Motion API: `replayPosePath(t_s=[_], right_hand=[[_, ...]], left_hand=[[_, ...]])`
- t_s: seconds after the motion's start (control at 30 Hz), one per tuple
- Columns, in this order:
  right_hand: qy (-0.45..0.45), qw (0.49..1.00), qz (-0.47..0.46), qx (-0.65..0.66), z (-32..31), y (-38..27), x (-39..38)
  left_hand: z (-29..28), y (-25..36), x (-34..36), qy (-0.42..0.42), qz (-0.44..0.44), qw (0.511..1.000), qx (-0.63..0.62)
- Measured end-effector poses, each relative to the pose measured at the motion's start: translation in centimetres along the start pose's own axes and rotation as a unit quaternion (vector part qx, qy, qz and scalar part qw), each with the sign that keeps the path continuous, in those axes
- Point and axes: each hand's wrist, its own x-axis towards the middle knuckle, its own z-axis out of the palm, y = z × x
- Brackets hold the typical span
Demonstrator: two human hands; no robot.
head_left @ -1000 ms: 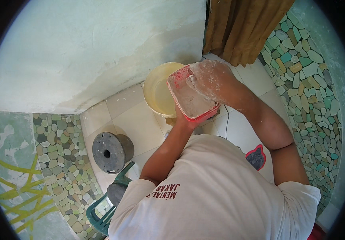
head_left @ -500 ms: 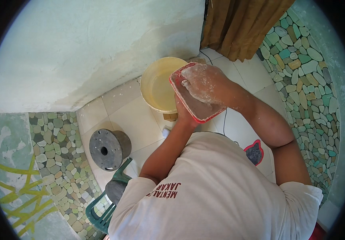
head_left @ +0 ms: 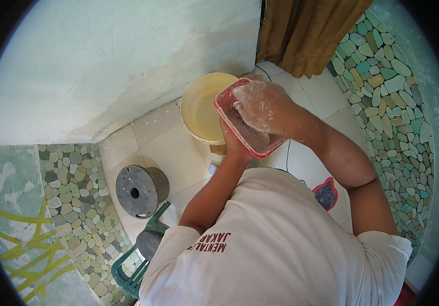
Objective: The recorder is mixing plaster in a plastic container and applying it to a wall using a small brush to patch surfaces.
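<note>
My left hand [head_left: 236, 143] supports a red rectangular tub [head_left: 266, 154] from its near left side, its fingers mostly hidden behind the tub. The tub is tilted, and a wet greyish paste [head_left: 245, 131] coats its inside. My right hand [head_left: 266, 106], smeared with whitish paste, reaches over the far right rim with its fingers curled down inside. Whatever those fingers grip, if anything, I cannot make out. Just left of the tub stands a cream round bucket [head_left: 184, 115] with pale cloudy liquid in it.
A brown block [head_left: 218, 149] shows beneath the bucket. To the left are a dark spool-shaped drum [head_left: 135, 191] and a green plastic chair [head_left: 122, 275]. A pale wall [head_left: 127, 61] rises ahead, beside a brown curtain [head_left: 306, 38]. A red-edged grey mat [head_left: 325, 195] lies right.
My right fingers have shifted slightly within the tub, over the paste. The tub stays in my left hand, and the view has moved very little.
</note>
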Motion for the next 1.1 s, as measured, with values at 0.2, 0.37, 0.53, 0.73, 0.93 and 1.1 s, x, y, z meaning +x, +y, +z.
replayPosePath(t_s=[0.2, 0.37, 0.53, 0.73, 0.93, 1.1], right_hand=[[0.092, 0.995, 0.015, -0.031, 0.3, 1.3, 0.2], [0.083, 0.996, 0.009, -0.042, -0.2, 0.9, 0.8], [0.152, 0.988, 0.021, -0.034, -0.8, 1.7, 0.2], [0.215, 0.965, 0.006, 0.149, -2.8, 4.3, -0.8], [0.222, 0.907, 0.087, 0.348, 6.3, 12.5, -0.6], [0.148, 0.927, 0.081, 0.334, 24.6, 18.6, 2.9]], left_hand=[[0.3, 0.5, -0.4, 0.041, -0.008, 0.999, -0.029], [-0.8, 0.5, -0.1, 0.009, -0.021, 0.998, -0.055], [-0.5, 1.0, -0.4, 0.007, -0.036, 0.998, -0.048], [-1.6, 2.5, -2.2, -0.040, -0.025, 0.999, -0.012], [-7.7, 5.2, -4.8, -0.057, -0.074, 0.989, -0.115], [-7.8, 8.1, -8.2, 0.023, 0.059, 0.993, -0.100]])
